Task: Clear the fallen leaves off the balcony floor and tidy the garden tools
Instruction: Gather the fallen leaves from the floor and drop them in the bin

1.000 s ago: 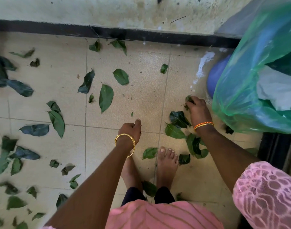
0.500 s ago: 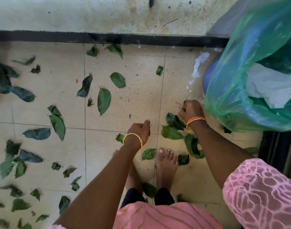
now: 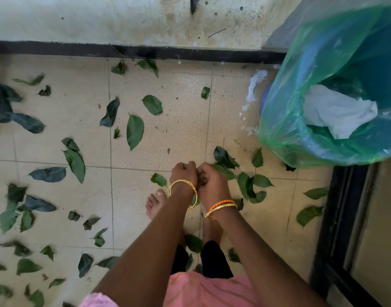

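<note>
Leaf-gathering step: left hand and right hand, fingers curled, contents unclear, touching. Next: deposit into green bag nearby.

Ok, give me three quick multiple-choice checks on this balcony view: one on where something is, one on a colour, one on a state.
1. Where is the lined bin?
A. upper right, by the wall
B. lower left
C. between the feet

2. What colour is the bin liner?
A. black
B. translucent green
C. red

3. How are the left hand and right hand?
A. flat on the tiles
B. spread wide apart
C. fingers curled, side by side

Answers: 1 A, it stands at the frame's upper right beside the wall. 2 B, see-through green plastic. 3 C, both fists meet above the leaves.
</note>
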Demonstrator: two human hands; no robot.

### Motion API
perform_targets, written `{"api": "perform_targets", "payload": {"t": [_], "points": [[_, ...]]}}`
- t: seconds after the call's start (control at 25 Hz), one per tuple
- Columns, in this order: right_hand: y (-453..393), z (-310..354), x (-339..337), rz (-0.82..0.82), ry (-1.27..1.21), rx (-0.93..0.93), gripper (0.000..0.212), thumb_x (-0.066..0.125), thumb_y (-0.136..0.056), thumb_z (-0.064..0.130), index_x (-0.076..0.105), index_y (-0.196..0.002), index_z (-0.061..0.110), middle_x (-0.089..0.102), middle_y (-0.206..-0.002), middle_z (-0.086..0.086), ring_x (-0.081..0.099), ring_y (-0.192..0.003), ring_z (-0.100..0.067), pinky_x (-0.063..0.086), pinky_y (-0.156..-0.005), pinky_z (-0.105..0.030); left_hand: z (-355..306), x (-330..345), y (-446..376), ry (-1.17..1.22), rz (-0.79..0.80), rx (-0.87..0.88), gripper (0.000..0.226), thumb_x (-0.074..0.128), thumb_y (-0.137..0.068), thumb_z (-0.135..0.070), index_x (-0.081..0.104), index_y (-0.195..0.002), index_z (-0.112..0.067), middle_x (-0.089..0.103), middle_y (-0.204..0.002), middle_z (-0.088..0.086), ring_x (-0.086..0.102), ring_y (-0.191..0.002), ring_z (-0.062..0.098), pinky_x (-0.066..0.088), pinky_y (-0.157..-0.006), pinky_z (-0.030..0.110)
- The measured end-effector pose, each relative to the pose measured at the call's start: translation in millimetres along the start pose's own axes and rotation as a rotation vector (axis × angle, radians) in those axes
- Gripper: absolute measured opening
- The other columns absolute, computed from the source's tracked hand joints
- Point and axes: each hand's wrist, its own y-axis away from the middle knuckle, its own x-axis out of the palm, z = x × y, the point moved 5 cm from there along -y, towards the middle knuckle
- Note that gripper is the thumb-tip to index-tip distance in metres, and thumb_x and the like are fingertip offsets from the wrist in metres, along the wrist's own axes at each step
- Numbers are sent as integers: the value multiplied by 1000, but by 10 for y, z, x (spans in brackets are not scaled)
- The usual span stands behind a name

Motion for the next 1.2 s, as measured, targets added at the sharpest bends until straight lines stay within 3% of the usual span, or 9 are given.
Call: {"api": "perform_targets", "payload": {"t": [0.12,0.2,0.28,0.4,0.48,0.56,0.8,1.2], "points": [[-146,-71,-135,82,-95,128,14,68,-77,4,68,-75,18,59,-88,1,56,-81,-10,45,-70,-15,48,-133,-119,19,-38,-27,36,49,-93,-26,51,-61,-10,56,-63,10,57,-60,29,49,-60,31],[-372,-234,-372,-56,-124,168,11,70,-79,6,69,-88,13,64,-93,-8,60,-85,-18,50,-74,-24,56,-215,-198,-26,4,-32,38,48,-95,-28,50,-62,-9,50,-56,9,52,-46,24,43,-49,25],[-656,-441,-595,-207,163,164,31,72,-77,8,64,-106,4,59,-104,-17,57,-96,-28,48,-83,-34,33,-242,-246,-102,79,-9,38,49,-95,-30,47,-63,-10,45,-52,7,47,-42,21,37,-48,22],[-957,-615,-521,-93,632,65,57,74,-77,12,52,-130,13,43,-125,-20,42,-114,-37,40,-95,-40,44,-244,-340,-151,152,33,35,50,-95,-33,48,-68,-9,42,-52,6,43,-36,17,33,-42,17],[-1029,-641,-431,-51,772,-89,55,70,-79,6,53,-130,17,42,-125,-16,39,-113,-35,42,-92,-40,92,-223,-382,-154,179,23,34,50,-95,-34,50,-72,-9,41,-52,6,41,-33,15,31,-38,15],[-1046,-693,-398,-86,775,-179,46,65,-80,-3,59,-123,11,46,-120,-17,41,-109,-36,43,-89,-40,137,-210,-399,-145,196,9,36,50,-95,-35,50,-69,-9,41,-51,5,40,-32,14,30,-37,14],[-1131,-740,-408,-100,749,-209,17,61,-78,-10,69,-92,-5,60,-93,-22,55,-91,-39,47,-77,-38,164,-207,-395,-115,236,-39,38,49,-96,-35,48,-67,-11,41,-51,4,40,-35,15,31,-36,14],[-1239,-668,-354,-128,878,-138,29,56,-82,-2,50,-109,-5,59,-91,-26,57,-84,-38,38,-63,-32,-12,-200,-436,-100,246,-3,39,49,-96,-37,48,-66,-11,42,-51,3,41,-38,16,33,-39,16]]}}
